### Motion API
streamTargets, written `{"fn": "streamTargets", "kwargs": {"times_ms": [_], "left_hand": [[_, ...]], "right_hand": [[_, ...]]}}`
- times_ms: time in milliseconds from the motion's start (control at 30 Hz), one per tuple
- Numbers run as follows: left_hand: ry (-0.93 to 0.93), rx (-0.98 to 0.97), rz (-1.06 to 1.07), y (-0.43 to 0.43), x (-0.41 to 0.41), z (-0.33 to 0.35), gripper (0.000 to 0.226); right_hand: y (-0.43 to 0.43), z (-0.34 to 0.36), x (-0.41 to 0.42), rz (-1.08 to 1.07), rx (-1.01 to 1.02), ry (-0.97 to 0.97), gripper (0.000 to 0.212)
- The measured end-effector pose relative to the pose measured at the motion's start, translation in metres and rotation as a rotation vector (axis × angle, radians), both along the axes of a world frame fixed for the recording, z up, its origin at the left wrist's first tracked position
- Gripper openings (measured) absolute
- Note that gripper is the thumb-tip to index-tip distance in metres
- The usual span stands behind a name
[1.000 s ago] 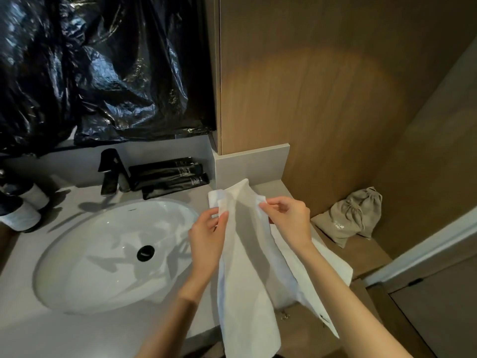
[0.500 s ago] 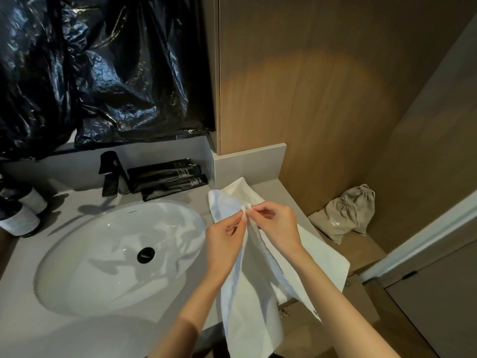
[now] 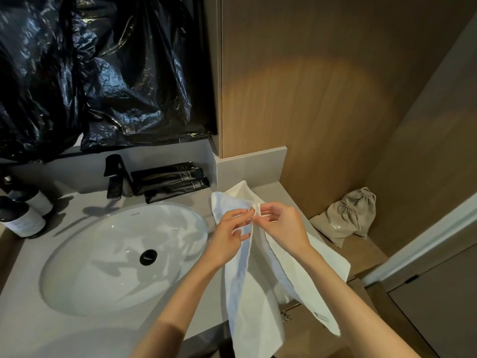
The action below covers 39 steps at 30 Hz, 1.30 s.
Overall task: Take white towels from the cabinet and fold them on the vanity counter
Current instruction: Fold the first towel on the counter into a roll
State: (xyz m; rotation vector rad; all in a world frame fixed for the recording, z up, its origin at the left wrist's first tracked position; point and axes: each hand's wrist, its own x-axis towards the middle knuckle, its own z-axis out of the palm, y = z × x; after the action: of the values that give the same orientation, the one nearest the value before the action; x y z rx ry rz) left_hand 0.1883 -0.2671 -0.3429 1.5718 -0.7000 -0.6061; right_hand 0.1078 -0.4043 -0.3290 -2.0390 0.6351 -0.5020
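A white towel hangs down in front of the grey vanity counter, right of the oval sink. My left hand and my right hand meet at its top edge, fingertips almost touching, each pinching a corner of the cloth. From there the towel falls in two long folds past the counter's front edge. More white towel lies spread on the counter's right end beneath my right forearm, and a fold of it rises behind my hands.
A white sink with a black drain fills the counter's middle. Behind it stand a black tap and black tubes. Bottles stand far left. A beige drawstring bag lies on a wooden ledge at right. Black plastic covers the mirror.
My two hands have come together from about a hand's width apart, bringing the towel's two top corners to meet. The towel now hangs folded lengthwise.
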Motion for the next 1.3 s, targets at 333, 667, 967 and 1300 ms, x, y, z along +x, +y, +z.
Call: {"fn": "streamTargets", "kwargs": {"times_ms": [333,667,967,1300], "left_hand": [[-0.450,0.073,-0.051,-0.003,0.008,0.010,0.062],[-0.960,0.445,-0.222,-0.015,0.030,0.019,0.036],[-1.027,0.783,-0.186,-0.005,-0.009,0.006,0.014],[-1.046,0.545,0.003,0.018,-0.117,0.013,0.057]], "right_hand": [[-0.003,0.022,-0.030,-0.051,-0.119,0.021,0.009],[-0.024,0.085,-0.099,-0.022,-0.208,-0.227,0.008],[-0.065,0.088,-0.184,-0.210,-0.295,-0.378,0.010],[-0.120,0.052,-0.308,-0.327,-0.306,-0.209,0.020]]}}
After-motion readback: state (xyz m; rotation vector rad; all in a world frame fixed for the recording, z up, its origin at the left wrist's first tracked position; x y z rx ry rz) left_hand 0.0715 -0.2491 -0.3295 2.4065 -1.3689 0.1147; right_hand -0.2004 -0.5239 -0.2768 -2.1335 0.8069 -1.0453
